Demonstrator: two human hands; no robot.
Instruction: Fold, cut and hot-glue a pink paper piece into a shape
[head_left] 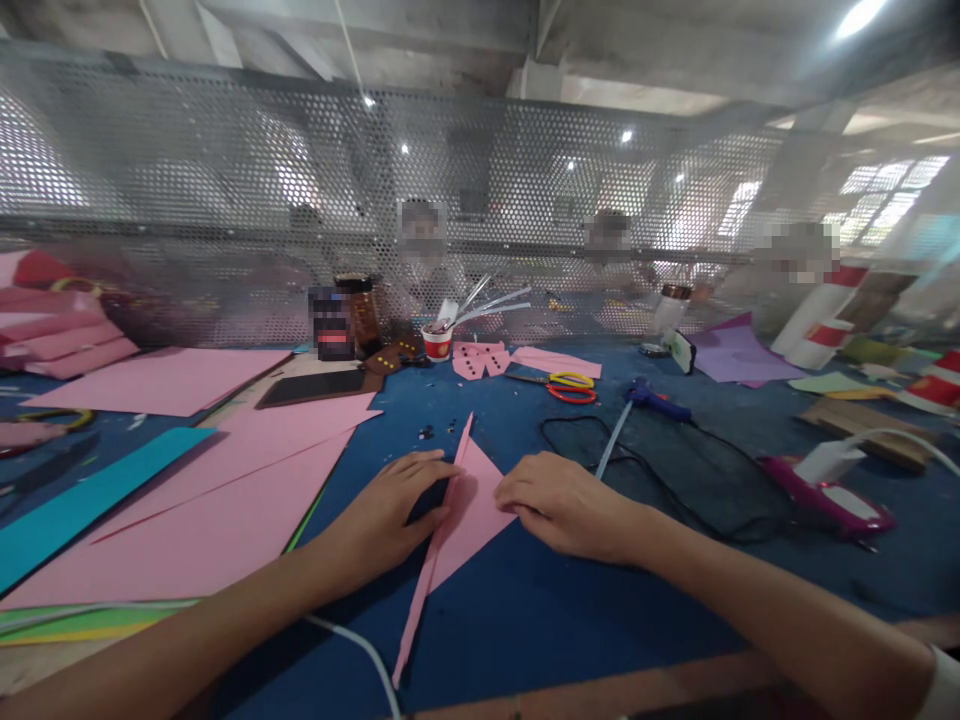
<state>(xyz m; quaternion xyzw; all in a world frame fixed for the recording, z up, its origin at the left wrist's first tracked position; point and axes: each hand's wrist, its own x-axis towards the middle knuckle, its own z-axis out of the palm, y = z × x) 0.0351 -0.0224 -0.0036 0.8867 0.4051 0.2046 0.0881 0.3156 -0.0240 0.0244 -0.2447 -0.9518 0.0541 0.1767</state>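
A pink paper triangle lies on the blue table mat, with a narrow folded or rolled strip along its left edge. My left hand is closed on that strip, thumb on the near side and fingers across the top. On the triangle's right corner rests my right hand, its fingers curled together over the paper. The fingertips of my right hand are partly hidden. Just beyond the hands are a spotted pink cutout and red-and-yellow scissors.
Large pink sheets and a teal strip cover the left side. A blue glue gun with a black cable lies to the right, near a magenta power strip. A paper cup stands behind, before a perforated screen.
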